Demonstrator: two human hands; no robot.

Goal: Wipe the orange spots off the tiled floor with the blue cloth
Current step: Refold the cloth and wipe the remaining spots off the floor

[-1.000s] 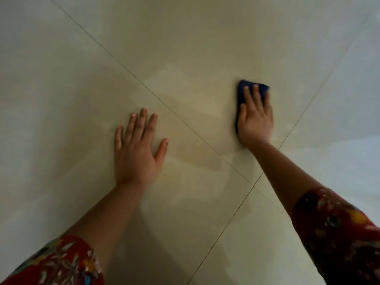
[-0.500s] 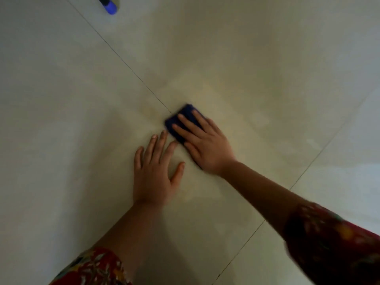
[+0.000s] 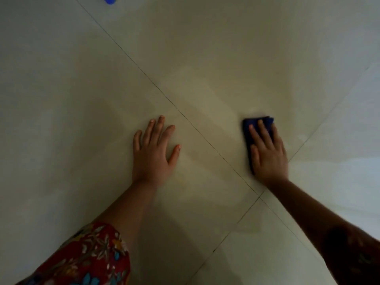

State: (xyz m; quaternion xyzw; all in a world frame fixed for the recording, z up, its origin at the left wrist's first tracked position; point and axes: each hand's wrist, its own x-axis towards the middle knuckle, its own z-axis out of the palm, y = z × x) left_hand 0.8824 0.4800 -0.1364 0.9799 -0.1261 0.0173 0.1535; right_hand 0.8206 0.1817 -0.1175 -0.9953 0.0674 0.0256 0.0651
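The head view is the only one, and it looks down at a pale tiled floor (image 3: 82,99) in rather dim light. The left hand (image 3: 153,153) lies flat on the tile with its fingers straight and a little spread. It holds nothing and seems only to support the body. A thin grout line (image 3: 185,118) runs diagonally between the two hands.

On the other side of this line, the right hand (image 3: 269,155) presses down on the blue cloth (image 3: 246,132). The fingers are straight on top of it and not curled around it, so the hand pushes the cloth against the floor rather than gripping it. The cloth is folded small, lies flat on the tile, and shows mostly under and just beyond the fingertips.

Between the hands and above them, the tile has broad streaks (image 3: 205,95) with a different sheen, which I judge to be damp traces of wiping. I see no clear orange spot anywhere, though the poor light could hide a faint one. So the wiping looks far along, perhaps nearly finished. What is left, I think, is to check the area and pass over any weak mark.

A red flowered sleeve (image 3: 88,258) covers the left arm, and a small blue object (image 3: 109,0) sits at the top edge, too cut off to identify.
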